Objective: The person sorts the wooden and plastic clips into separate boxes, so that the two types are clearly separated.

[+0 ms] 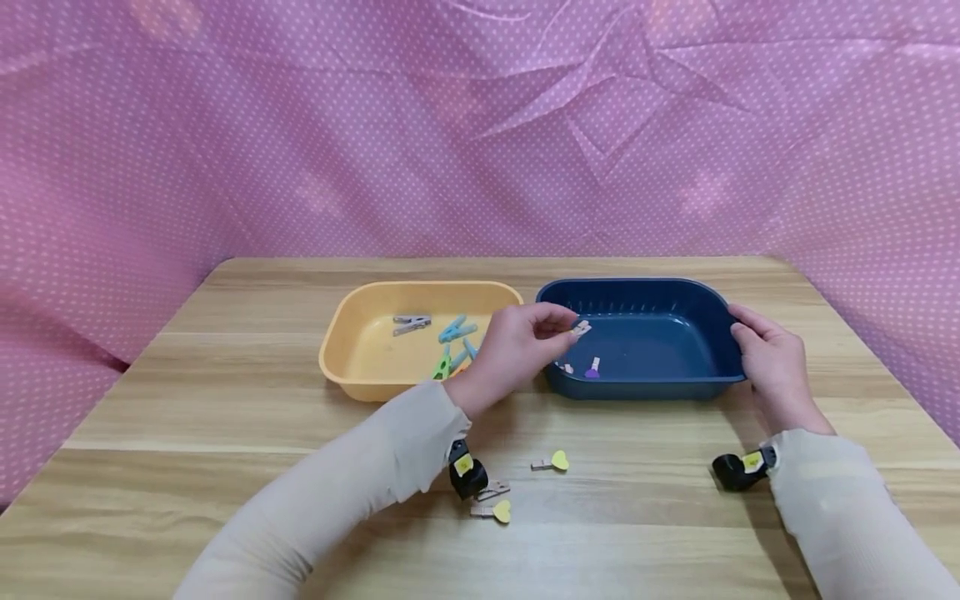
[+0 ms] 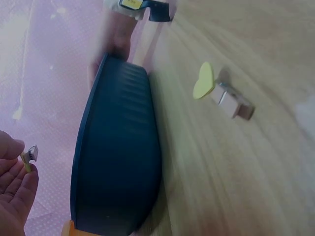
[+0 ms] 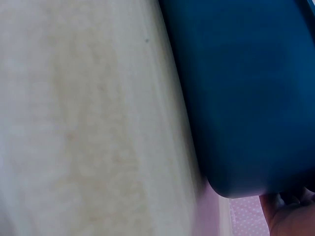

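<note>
My left hand (image 1: pixel 517 346) pinches a small wooden clothespin (image 1: pixel 581 329) between thumb and fingers, above the left end of the blue basin (image 1: pixel 645 389). In the left wrist view, a bit of yellow shows on this clothespin (image 2: pixel 30 155). My right hand (image 1: pixel 778 367) grips the basin's right rim, thumb and fingers on either side of the wall. Inside the basin, near its front left, lies a small clothespin with a purple decoration (image 1: pixel 592 369). Beside it is another small piece, partly hidden by the front wall.
Left of the blue basin stands a yellow basin (image 1: pixel 375 390) holding a grey clothespin (image 1: pixel 412 323), a light-blue clothespin (image 1: pixel 456 329), a green clothespin (image 1: pixel 441 364) and others. In front, yellow-heart clothespins (image 1: pixel 559 461) and a plain-looking clothespin (image 1: pixel 495 490) lie on the wooden table (image 1: pixel 225 417).
</note>
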Available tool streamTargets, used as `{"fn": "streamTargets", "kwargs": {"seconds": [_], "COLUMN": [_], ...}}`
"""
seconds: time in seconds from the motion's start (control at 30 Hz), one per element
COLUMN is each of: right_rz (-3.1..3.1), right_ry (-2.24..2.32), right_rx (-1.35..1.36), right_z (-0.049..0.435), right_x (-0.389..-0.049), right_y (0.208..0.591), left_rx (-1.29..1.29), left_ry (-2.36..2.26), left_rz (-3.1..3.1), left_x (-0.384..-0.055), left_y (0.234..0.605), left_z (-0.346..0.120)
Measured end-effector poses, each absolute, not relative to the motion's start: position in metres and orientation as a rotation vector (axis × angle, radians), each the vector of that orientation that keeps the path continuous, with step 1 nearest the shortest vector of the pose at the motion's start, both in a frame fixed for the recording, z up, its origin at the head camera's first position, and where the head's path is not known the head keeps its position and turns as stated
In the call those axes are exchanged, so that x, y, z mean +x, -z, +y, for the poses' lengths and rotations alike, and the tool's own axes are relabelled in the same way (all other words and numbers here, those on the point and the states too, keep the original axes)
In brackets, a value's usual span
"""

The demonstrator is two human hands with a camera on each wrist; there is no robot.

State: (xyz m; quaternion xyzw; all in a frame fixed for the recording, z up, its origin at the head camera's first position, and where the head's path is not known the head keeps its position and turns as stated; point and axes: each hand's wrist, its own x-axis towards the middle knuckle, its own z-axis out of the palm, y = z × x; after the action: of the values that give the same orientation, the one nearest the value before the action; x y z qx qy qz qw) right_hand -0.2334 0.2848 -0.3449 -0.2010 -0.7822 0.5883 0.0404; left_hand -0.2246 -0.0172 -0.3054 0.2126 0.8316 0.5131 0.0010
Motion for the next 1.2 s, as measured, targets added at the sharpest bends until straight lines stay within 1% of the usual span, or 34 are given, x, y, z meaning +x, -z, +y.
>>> {"fn": "streamTargets", "kwargs": {"seconds": [0.27,0.57,0.8,0.93,1.2], "right_rz": [-2.42,-2.401,-2.37,-2.332,-2.333], "right_ry": [-1.732,-1.722,-1.764,-1.848,-1.862], "right_rx": [-0.578,-0.555,-0.582,-0.577,-0.602], "right_z": [0.29,0.297,0.291,0.288,0.289], "right_x": [-0.236,-0.239,-0.236,-0.234,-0.233], "right_y": [0.352,0.36,0.355,0.349,0.347], "left_rx": [0.624,0.795,0.718,0.712,0.711], "left_ry": [-1.541,-1.317,-1.24,-1.279,-1.426], "left_rz": [2.664,2.826,2.768,2.704,2.614], "left_x": [-0.229,-0.241,-0.247,-0.247,-0.242], "left_y": [0.299,0.293,0.299,0.3,0.3], "left_z": [-0.01,-0.007,-0.01,-0.013,-0.017]}}
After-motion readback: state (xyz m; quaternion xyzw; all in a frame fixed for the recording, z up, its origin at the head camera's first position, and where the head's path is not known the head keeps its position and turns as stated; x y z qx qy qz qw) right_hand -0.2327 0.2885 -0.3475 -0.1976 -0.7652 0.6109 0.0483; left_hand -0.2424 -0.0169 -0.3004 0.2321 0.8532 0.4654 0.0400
